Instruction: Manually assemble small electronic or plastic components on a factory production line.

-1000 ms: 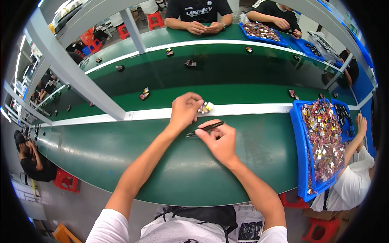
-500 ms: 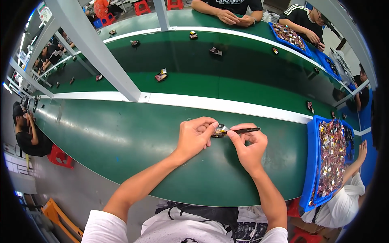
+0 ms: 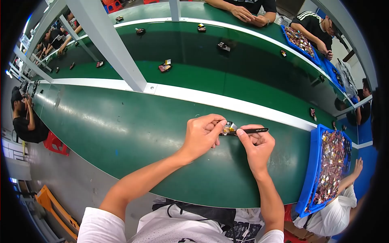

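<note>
Small unit (image 3: 230,126), 1: dark casing with silvery and yellow parts, held just above the bench (image 3: 121,137), on the near side of the white rail (image 3: 227,103); long axis cannot be told, fingers covering part. Left hand (image 3: 204,135): thumb and fingertips pinched on the unit's left side. Tweezers (image 3: 256,131), 1: black, slim, smooth, pale marking on the shank; long axis nearly crosswise, tips pointing left at the unit, blunt end right. Right hand (image 3: 257,143): clamped on the tweezers between thumb and fingers. Bench: green, smooth, glossy, scuffed. Tray (image 3: 311,170), 1: blue, straight-walled, right of the hands, heaped with small parts (image 3: 333,166), reddish, silvery and yellow.
</note>
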`<state>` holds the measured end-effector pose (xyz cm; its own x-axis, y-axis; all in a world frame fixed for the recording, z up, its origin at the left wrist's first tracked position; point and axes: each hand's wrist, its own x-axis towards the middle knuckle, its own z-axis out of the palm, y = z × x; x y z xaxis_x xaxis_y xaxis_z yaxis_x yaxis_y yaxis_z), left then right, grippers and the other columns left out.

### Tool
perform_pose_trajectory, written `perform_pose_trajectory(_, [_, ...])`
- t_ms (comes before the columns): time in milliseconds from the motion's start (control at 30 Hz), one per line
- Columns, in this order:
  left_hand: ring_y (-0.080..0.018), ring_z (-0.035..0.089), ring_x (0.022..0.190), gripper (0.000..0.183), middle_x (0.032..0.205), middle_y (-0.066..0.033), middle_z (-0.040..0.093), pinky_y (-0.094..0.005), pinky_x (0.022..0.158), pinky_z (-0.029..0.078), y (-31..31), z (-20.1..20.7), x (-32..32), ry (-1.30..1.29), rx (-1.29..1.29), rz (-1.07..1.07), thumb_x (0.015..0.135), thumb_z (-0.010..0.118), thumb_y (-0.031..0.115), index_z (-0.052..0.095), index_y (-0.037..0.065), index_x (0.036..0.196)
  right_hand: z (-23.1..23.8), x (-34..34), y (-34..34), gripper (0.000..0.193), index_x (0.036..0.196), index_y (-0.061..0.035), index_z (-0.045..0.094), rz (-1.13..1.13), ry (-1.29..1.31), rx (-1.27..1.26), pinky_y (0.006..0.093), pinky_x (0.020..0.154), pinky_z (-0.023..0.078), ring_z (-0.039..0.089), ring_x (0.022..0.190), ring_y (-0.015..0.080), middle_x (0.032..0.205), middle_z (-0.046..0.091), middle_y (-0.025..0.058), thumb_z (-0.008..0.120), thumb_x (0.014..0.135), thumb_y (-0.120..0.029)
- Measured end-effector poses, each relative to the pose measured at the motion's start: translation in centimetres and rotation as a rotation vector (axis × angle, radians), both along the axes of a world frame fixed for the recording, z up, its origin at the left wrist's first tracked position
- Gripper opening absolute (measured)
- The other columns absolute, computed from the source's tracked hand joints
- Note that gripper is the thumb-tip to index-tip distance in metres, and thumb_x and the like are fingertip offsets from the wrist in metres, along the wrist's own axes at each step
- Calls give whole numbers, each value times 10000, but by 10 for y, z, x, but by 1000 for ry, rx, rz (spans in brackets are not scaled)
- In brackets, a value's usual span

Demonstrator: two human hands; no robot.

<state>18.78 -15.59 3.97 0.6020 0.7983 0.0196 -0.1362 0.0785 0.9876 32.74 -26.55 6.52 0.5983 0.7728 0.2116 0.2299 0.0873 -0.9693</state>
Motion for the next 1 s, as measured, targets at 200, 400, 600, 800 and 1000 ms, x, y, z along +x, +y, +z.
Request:
perform_pose_trajectory(200, [-113,644,546,200,743,-87,694,-239,434,484,-2,1,3,12,23,-14,983,655,94,683,-83,1071,1,3,-2,104,966,54,691,22,42,-56,165,494,335,511,596,-6,766,677,16,748,885,22])
perform_pose_trajectory(400, [-135,661,572,204,781,-113,697,-253,466,515,-2,-2,5,-34,-12,-61,981,644,62,664,-97,1106,12,8,-2,118,1007,72,676,53,299,-144,192,623,492,697,810,115,906,729,117,718,904,32])
perform_pose_trajectory(600, [-119,646,562,190,815,-109,707,-242,458,502,-7,-3,10,-92,-50,-54,963,664,53,676,-92,1086,9,19,-8,105,989,57,680,51,316,-190,181,549,425,709,782,117,874,737,122,714,918,-12])
perform_pose_trajectory(800, [-143,665,576,213,756,-114,691,-256,472,523,-7,-3,12,-64,-22,-64,981,646,57,658,-101,1123,11,21,-8,97,981,57,678,64,332,-205,186,573,453,711,785,123,872,734,122,713,914,-3])
perform_pose_trajectory(1000, [-144,664,572,215,785,-119,698,-257,471,524,-5,-3,15,-59,-53,-116,990,638,71,661,-91,1131,9,24,-10,90,982,73,668,69,343,-155,253,764,568,715,820,158,917,721,133,699,899,54])
